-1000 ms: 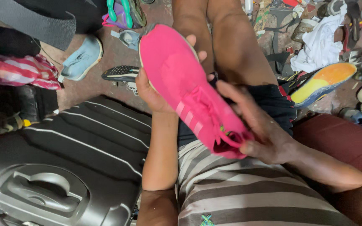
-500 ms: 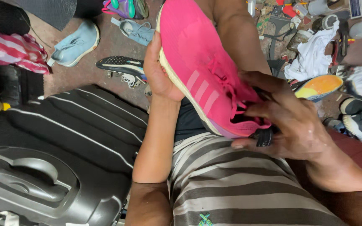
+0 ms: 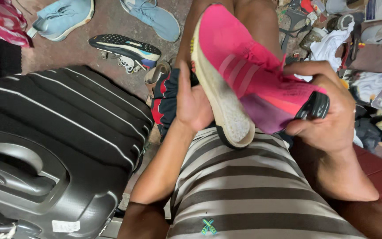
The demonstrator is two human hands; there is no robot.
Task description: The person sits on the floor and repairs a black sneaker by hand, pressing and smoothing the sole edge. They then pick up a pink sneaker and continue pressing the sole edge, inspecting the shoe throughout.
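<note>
Suitcase (image 3: 54,146), dark grey with ribs, lies on the floor at the far left. Beyond it two pale blue shoes (image 3: 65,17) and one dark shoe (image 3: 124,46) lie on the bare floor. In the middle the person sits in a striped shirt (image 3: 253,194) and holds a pink shoe (image 3: 248,79) above the lap, between both hands. The left hand (image 3: 193,99) supports the pale sole, with its fingers wrapped on the sole edge. The right hand (image 3: 328,115) clasps the black heel, fingers curled over the collar and thumb below. The shoe is lifted and turned on its side, so the sole faces left; it is only held, and no work on it shows. Its long axis runs from the toe, far from the person, down to the heel near the chest. At the right lies a heap of shoes and rags (image 3: 332,44).
</note>
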